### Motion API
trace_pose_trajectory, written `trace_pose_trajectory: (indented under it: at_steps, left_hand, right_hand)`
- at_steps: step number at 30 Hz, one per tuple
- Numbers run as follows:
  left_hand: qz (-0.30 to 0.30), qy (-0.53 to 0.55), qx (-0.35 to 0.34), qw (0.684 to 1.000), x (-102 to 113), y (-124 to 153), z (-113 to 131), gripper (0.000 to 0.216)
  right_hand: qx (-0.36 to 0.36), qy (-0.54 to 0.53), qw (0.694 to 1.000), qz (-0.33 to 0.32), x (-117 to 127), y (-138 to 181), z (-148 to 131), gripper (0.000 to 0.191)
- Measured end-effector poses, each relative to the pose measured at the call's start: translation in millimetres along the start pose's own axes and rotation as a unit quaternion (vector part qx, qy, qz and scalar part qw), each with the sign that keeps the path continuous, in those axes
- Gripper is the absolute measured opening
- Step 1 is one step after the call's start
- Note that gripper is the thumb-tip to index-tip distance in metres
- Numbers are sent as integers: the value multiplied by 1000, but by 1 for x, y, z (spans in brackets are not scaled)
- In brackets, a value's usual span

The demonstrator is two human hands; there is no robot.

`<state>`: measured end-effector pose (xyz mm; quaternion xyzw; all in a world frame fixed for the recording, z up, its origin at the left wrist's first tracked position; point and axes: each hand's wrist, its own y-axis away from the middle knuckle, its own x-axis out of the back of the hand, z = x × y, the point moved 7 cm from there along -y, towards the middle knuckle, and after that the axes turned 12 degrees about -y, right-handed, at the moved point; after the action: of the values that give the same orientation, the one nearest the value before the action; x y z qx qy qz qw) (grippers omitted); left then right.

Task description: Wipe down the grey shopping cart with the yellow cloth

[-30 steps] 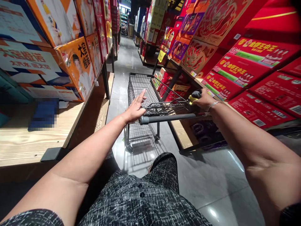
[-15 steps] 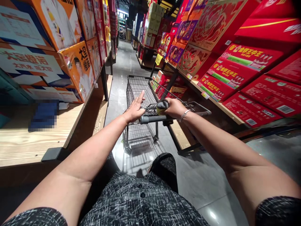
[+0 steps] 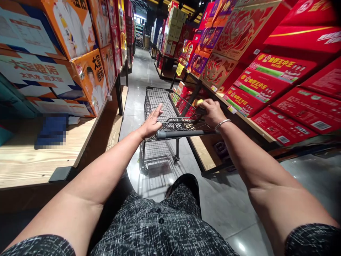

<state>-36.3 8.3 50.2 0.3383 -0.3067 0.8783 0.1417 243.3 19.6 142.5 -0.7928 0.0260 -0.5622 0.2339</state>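
A black wire shopping cart [image 3: 160,101] stands in the aisle ahead of me, with a grey handle bar [image 3: 186,134]. My left hand [image 3: 151,122] rests on the bar's left end, its fingers stretched forward and apart. My right hand [image 3: 211,112] is over the cart's right rim, fingers curled around a small yellow and black object [image 3: 199,103] that is mostly hidden by the hand. A silver bracelet sits on that wrist.
Wooden shelves line both sides. Orange and white boxes [image 3: 90,76] stand on the left shelf, red gift boxes [image 3: 266,81] on the right. The grey tiled aisle [image 3: 141,71] runs ahead past more stacked boxes. My patterned clothing fills the bottom.
My right hand, with the small object, went from the right shelf edge to the handle bar, then forward and right over the cart's rim. My left hand stayed on the bar.
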Motion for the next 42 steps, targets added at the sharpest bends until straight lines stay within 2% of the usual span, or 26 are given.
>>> trace_pose_trajectory:
  at_steps: [1,3,4,6,8,10,12,14,16,18,21,23,25,27,29,33,36,39,41,42]
  left_hand:
    - [-1,2,1,1000,1,-1,-1,102]
    - [-5,7,2,1000,1,-3,-4,102]
    - [-6,9,2,1000,1,-4,-5,101]
    - [-7,16,-3,1000,2,-5,-7,99]
    - [-5,25,-9,1000,2,-6,-10,96]
    - [-2,33,-12,999,2,-6,-12,93]
    - [3,40,-14,999,2,-6,-12,90]
    - [9,48,-19,999,2,-6,-12,88]
    - [13,56,-20,998,2,-5,-10,87]
    - [14,61,-15,998,2,-4,-9,84]
    - [10,49,1,999,3,-2,-10,82]
    - [7,30,9,999,6,0,-12,84]
    - [5,19,8,1000,11,2,-13,83]
    - [1,19,1,1000,16,2,-16,82]
    - [-4,19,-6,1000,19,1,-19,84]
    - [1,12,-11,1000,21,-3,-28,87]
    - [27,23,-11,999,22,-6,-35,85]
    - [39,43,-10,998,20,-8,-35,84]
    - [38,54,-14,998,18,-9,-31,83]
    - [38,59,-15,997,18,-10,-28,83]
  right_hand:
    - [-40,3,999,-16,-2,4,25,46]
    - [-107,5,994,1,0,16,59,44]
    - [-122,4,992,34,4,22,66,43]
    - [-95,-16,988,119,17,36,58,44]
    - [-13,-68,980,184,30,51,29,46]
    - [70,-149,966,199,35,68,-6,47]
    - [114,-232,958,128,23,78,-38,47]
    - [137,-298,944,38,2,85,-69,46]
    - [159,-333,929,-3,-18,90,-101,48]
    - [191,-318,929,-6,-35,92,-137,48]
    - [233,-209,950,-2,-60,93,-189,46]
    - [249,-133,959,10,-71,93,-209,41]
    - [260,-86,961,34,-76,93,-213,34]
    - [264,-64,959,75,-74,92,-198,29]
    - [266,-59,956,113,-66,94,-169,28]
    - [239,-55,958,148,-43,105,-80,27]
    - [159,-33,969,187,-15,121,3,28]
    - [24,16,969,246,11,139,77,36]
    - [-56,30,955,290,21,147,106,41]
    - [-78,28,948,308,22,148,109,43]
